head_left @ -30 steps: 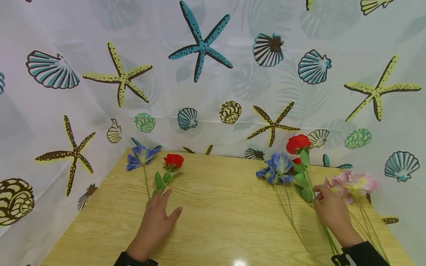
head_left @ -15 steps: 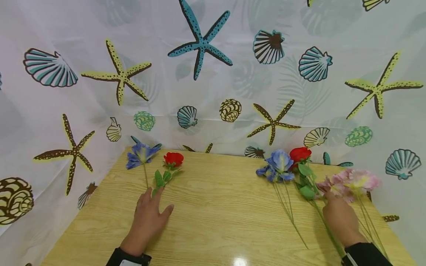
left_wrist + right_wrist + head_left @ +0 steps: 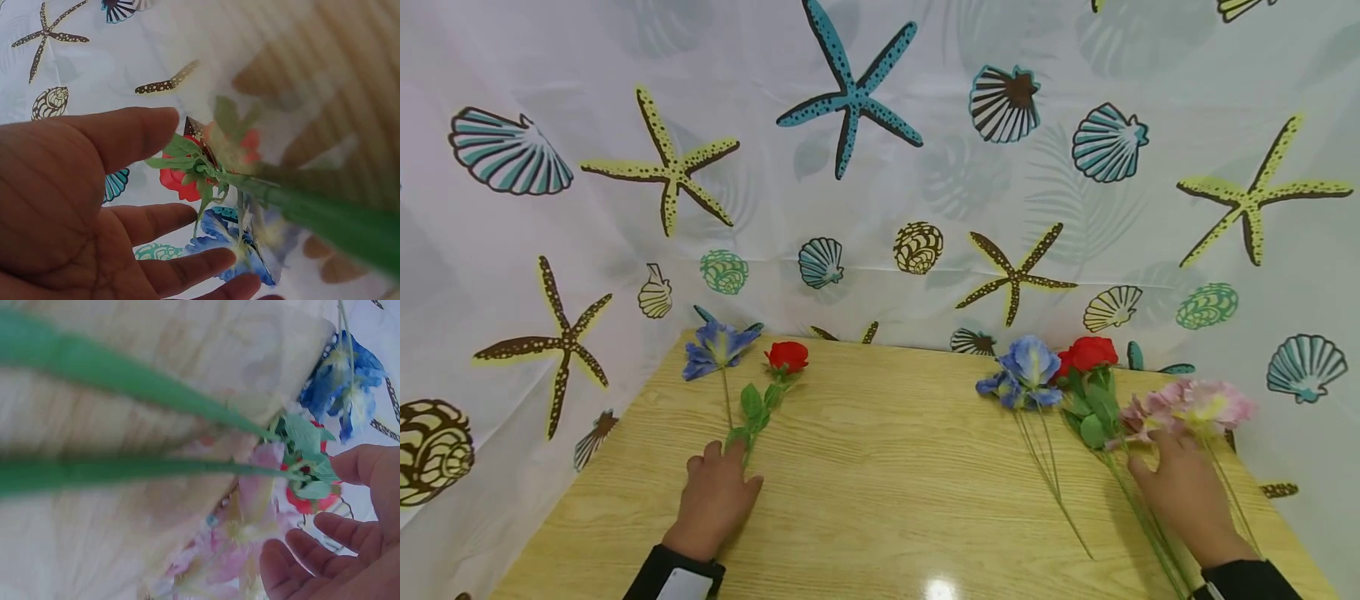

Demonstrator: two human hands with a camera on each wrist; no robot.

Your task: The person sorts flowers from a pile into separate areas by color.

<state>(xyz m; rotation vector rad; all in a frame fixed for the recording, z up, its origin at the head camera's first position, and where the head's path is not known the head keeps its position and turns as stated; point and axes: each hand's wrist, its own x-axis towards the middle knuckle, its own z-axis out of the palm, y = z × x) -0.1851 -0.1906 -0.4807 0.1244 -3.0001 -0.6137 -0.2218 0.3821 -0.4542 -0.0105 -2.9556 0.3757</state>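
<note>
My left hand (image 3: 712, 498) lies over the lower stem of a single red rose (image 3: 787, 357) with green leaves. Its fingers are spread and relaxed in the left wrist view, the rose's green stem (image 3: 250, 187) running past them. A blue flower (image 3: 718, 348) lies just left of that rose. On the right, my right hand (image 3: 1183, 492) rests loosely open by the pink flowers (image 3: 1198, 408), over several green stems. Just left of it lie red roses (image 3: 1088, 354), overlapping each other, and blue flowers (image 3: 1028, 371). The right wrist view shows thumb and fingers apart beside the rose leaves (image 3: 306, 437).
All the flowers lie on a light wooden table (image 3: 887, 467), heads toward the far edge. Behind it hangs a white cloth (image 3: 880, 192) printed with starfish and shells. Long thin stems (image 3: 1060, 492) reach toward the near side on the right.
My right hand has lowered the red rose it pinched beside the other one, let go of it and moved right. My left hand has drawn back toward the near left, its rose shifting slightly left.
</note>
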